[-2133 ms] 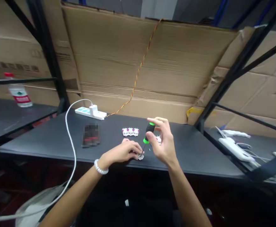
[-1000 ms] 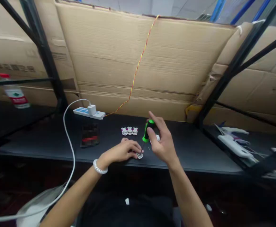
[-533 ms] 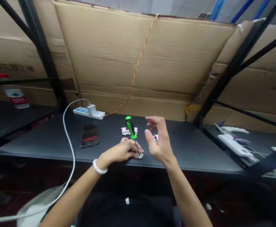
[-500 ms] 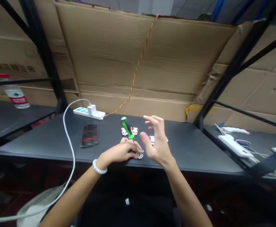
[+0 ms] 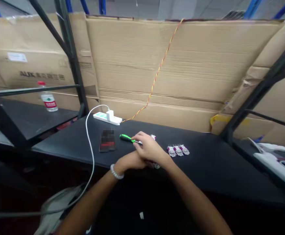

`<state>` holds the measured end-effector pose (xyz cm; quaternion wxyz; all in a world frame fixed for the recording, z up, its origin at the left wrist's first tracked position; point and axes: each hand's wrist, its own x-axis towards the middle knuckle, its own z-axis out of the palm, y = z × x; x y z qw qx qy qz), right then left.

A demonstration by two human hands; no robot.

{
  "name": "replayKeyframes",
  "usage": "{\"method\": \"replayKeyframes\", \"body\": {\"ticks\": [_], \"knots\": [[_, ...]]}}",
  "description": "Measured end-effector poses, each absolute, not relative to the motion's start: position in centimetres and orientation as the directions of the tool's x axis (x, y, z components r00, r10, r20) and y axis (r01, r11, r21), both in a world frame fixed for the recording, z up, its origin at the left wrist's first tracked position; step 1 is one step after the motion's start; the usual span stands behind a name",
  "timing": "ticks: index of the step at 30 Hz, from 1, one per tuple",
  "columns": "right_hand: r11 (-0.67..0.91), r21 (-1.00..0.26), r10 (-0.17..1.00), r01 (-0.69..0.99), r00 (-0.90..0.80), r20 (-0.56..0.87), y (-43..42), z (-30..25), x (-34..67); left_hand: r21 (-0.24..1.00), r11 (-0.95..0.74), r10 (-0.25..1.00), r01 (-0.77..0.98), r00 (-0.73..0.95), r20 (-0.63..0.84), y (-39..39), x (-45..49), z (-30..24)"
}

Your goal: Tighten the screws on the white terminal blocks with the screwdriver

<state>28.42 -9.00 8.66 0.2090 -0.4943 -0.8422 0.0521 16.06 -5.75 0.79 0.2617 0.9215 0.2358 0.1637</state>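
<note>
A green-and-black screwdriver (image 5: 126, 138) lies nearly level, its handle pointing left. My right hand (image 5: 147, 147) reaches across over my left, its fingers closed at the front of the handle and the shaft. Beneath it my left hand (image 5: 131, 160), with a white coiled band at the wrist, is bent near the table edge; its fingertips are mostly hidden. A small white part (image 5: 156, 165) shows just past those fingers, apparently held by them. Behind my right hand, another small white and purple part (image 5: 153, 136) peeks out.
Several white and purple parts (image 5: 178, 150) sit in a row on the black table (image 5: 206, 163). To the left are a blurred dark packet (image 5: 107, 141), a white power strip (image 5: 102, 117) with a plugged-in charger, and its white cable (image 5: 91, 143). Cardboard (image 5: 157, 71) stands behind.
My right hand has gone from spread open to closed at the screwdriver, crossing my left. The screwdriver has tipped from upright to nearly level, pointing left. The camera view has shifted.
</note>
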Motion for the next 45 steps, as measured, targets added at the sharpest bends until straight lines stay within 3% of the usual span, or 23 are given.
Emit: {"method": "replayKeyframes", "body": {"ticks": [5,10,16,17,18,21,28,34,45], "knots": [[0.485,-0.239,0.872,0.841,-0.446,0.203,-2.6,8.1,26.0,0.655,-0.706,0.449,0.269,0.886,0.120,-5.9,16.4,2.0],[0.499,-0.238,0.866,0.833,-0.467,0.177,0.3,6.4,24.9,0.647,-0.731,0.412,0.219,0.897,0.162,-5.7,16.5,2.4],[0.546,-0.314,0.811,0.777,-0.394,0.433,-1.3,9.7,29.2,0.617,-0.783,0.303,0.081,0.916,0.264,-5.6,16.7,2.4],[0.556,-0.341,0.791,0.758,-0.356,0.498,-1.7,10.6,30.6,0.598,-0.798,0.296,0.081,0.915,0.272,-5.6,16.7,2.3],[0.603,-0.446,0.750,0.661,-0.281,0.598,-2.1,11.5,32.1,0.580,-0.811,0.295,0.085,0.914,0.279,-5.6,16.8,2.3],[0.683,-0.644,0.694,0.345,-0.030,0.720,-3.2,13.0,36.4,0.538,-0.837,0.309,0.103,0.899,0.309,-5.6,16.8,2.2],[0.655,-0.744,0.739,0.130,0.095,0.667,-3.3,9.2,40.5,0.477,-0.860,0.382,0.183,0.850,0.362,-5.0,16.7,1.7],[0.690,-0.719,0.711,0.085,0.106,0.695,-3.7,7.0,38.3,0.533,-0.809,0.476,0.250,0.810,0.343,-5.0,16.5,1.9],[0.705,-0.702,0.696,0.102,0.086,0.712,-4.2,6.4,36.8,0.512,-0.813,0.480,0.278,0.818,0.319,-4.8,16.4,2.1]]}}
